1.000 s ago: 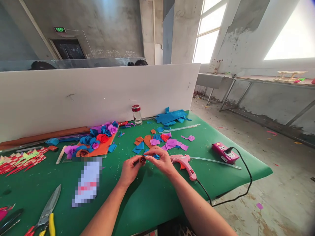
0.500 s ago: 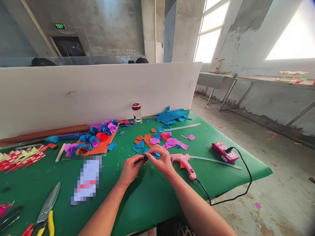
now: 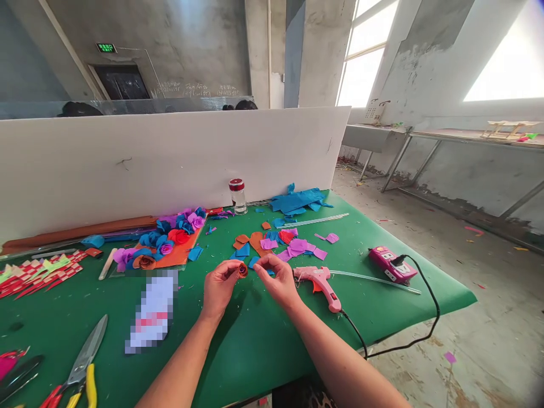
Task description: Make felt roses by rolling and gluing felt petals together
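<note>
The head view shows two bare hands over a green table [image 3: 255, 351]. The left hand [image 3: 219, 286] pinches one small rolled orange flower [image 3: 242, 270] at its fingertips, just above the tabletop; the right hand [image 3: 278, 280] is beside it, fingers curled together, apart from the flower and holding nothing visible. One pink glue gun [image 3: 319, 280] lies just right of that hand, its black cord running to one pink power strip [image 3: 391, 264]. One glass jar [image 3: 238, 196] stands by the white divider [image 3: 170, 158]. One pair of scissors [image 3: 83, 362] lies at the near left. The room is bare concrete with bright windows.
</note>
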`<state>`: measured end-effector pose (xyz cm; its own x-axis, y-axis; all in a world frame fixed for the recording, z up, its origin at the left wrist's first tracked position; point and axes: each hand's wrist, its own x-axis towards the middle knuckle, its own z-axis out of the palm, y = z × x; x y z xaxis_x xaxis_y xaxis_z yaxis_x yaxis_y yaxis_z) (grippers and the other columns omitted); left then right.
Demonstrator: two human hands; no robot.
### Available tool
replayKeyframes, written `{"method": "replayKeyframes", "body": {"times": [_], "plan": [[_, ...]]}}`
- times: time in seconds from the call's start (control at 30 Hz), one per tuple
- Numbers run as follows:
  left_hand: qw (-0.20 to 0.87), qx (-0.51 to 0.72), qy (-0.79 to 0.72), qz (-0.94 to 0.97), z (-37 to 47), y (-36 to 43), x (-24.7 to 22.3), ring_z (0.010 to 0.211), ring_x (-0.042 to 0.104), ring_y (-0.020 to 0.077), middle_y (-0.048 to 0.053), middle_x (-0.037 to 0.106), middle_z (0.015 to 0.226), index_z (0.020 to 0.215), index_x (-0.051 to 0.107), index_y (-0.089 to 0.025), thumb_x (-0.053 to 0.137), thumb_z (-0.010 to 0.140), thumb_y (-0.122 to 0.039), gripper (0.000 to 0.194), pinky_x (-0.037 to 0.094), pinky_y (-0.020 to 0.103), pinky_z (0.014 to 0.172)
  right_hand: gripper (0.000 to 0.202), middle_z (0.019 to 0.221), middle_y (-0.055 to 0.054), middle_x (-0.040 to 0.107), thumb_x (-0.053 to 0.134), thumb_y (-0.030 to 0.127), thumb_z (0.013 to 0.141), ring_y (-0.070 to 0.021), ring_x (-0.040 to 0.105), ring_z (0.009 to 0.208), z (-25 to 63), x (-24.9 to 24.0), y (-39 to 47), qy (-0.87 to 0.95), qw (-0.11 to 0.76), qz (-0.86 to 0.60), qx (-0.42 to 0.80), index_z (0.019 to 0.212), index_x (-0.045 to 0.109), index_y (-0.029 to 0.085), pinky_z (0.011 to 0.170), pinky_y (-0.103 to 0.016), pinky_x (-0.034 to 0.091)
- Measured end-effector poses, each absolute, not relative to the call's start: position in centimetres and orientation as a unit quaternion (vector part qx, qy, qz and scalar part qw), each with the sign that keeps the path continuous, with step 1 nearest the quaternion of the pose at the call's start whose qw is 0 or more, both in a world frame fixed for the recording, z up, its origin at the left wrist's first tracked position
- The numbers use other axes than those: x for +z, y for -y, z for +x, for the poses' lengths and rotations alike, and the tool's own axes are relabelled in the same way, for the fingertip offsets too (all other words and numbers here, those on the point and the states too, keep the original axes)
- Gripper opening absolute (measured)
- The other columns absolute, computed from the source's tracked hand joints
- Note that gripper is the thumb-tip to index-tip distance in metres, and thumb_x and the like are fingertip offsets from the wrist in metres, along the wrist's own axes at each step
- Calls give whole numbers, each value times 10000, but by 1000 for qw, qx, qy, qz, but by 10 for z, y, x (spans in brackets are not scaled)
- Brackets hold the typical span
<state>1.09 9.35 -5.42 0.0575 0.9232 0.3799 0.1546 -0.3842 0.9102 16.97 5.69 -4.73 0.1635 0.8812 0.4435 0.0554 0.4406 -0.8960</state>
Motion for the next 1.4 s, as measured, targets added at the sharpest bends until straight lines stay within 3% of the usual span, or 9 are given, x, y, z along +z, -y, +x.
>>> {"method": "replayKeyframes", "body": {"times": [0.17,0.6,0.87,1.13,1.27,1.4], "plan": [[330,546,-436,634,12,-92,-52,671,600,140,36,653,801,652,715,-192,728,705,-364,180,525,226,590,176,667,-12,610,583,329,800,-142,539,624,164,-44,-52,580,618,-418,326,710,622,183,614,-265,455],[325,518,-436,660,11,-92,-54,645,575,134,13,624,764,695,708,-201,700,740,-340,146,488,235,619,109,620,5,584,587,254,743,-127,512,573,162,-46,-53,595,611,-436,287,657,604,189,560,-245,423],[336,509,-428,667,11,-92,-57,640,566,129,15,618,746,699,701,-196,688,758,-318,136,478,225,603,141,588,15,564,582,274,724,-117,500,555,163,-46,-55,572,601,-417,370,617,591,183,544,-235,410],[481,518,-441,553,12,-92,-56,617,647,175,30,699,710,777,730,-163,808,622,-417,308,559,312,636,191,582,17,557,601,357,778,-111,487,523,172,-43,-57,491,643,-343,477,721,656,184,536,-242,422],[499,515,-438,543,13,-91,-56,634,660,181,31,717,729,762,723,-168,830,594,-428,328,564,319,668,200,602,20,557,627,372,775,-107,478,525,170,-49,-61,489,647,-378,447,705,618,184,524,-237,405],[496,507,-432,556,15,-90,-55,626,634,168,25,709,692,759,723,-170,829,594,-436,331,549,303,664,131,723,-9,627,635,319,788,-123,514,599,165,-52,-60,555,640,-407,342,796,649,190,588,-256,440]]}}
